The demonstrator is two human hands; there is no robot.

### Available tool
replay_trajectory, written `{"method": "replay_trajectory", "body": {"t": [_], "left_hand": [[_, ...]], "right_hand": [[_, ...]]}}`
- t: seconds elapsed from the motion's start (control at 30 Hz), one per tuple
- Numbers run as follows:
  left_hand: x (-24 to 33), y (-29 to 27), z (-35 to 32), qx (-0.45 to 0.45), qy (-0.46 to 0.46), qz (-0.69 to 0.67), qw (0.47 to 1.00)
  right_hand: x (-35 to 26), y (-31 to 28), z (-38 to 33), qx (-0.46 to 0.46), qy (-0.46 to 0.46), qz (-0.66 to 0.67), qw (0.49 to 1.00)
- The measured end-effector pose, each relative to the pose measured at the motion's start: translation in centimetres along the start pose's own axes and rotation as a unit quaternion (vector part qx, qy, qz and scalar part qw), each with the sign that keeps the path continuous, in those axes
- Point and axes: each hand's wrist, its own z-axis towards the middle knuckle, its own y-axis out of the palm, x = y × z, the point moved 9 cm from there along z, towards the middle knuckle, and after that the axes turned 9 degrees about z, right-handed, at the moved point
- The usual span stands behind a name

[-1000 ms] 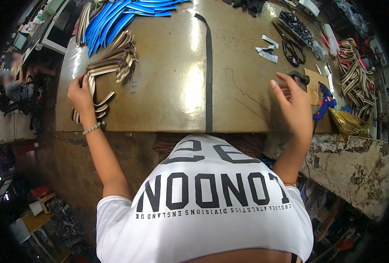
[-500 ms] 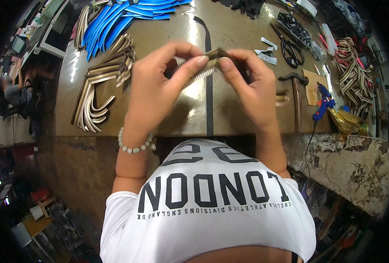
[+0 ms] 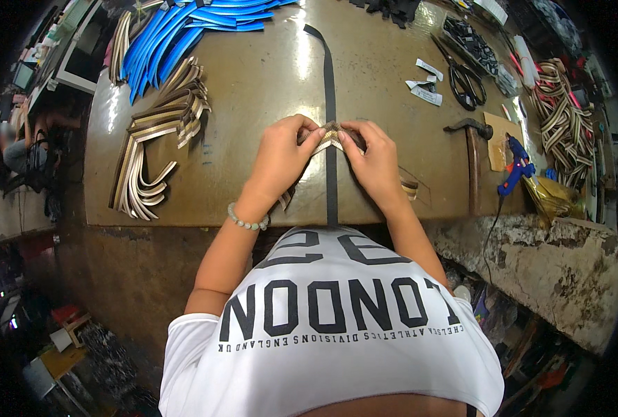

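Note:
Between both hands I pinch a striped brown-and-cream strap (image 3: 331,138), bent to a peak at its middle. My left hand (image 3: 283,154), with a beaded bracelet at the wrist, grips one side with thumb and fingers. My right hand (image 3: 371,158) pinches the other side just beside it. The strap's ends come out below my hands, partly hidden by the wrists. Beneath the strap a long black band (image 3: 331,184) lies on the table (image 3: 253,83), running away from me and curling at its far end.
At left lie folded striped straps (image 3: 166,118) and a pile of blue straps (image 3: 177,42). On the right are scissors (image 3: 465,83), white labels (image 3: 425,90), a hammer (image 3: 472,160), a blue glue gun (image 3: 516,165) with a cord, a tray of black parts (image 3: 469,45) and tangled straps (image 3: 563,118).
Both hands have come lower and closer to the table, bringing the striped strap down over the black band. The strap's bend now lines up with the band.

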Motion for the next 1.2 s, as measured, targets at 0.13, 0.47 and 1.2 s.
{"method": "replay_trajectory", "body": {"t": [0.13, 0.47, 1.2], "left_hand": [[0.0, 0.3, 0.0, 0.013, -0.001, 0.034, 0.999], [2.2, -3.2, -2.6, 0.014, 0.029, 0.277, 0.960], [1.5, 0.5, -3.3, 0.064, 0.041, 0.000, 0.997]], "right_hand": [[0.0, 0.2, 0.2, 0.001, 0.006, -0.023, 1.000], [-1.1, 1.6, -0.2, -0.048, -0.002, -0.223, 0.974], [7.4, -32.8, -5.0, 0.328, 0.181, -0.410, 0.832]]}}
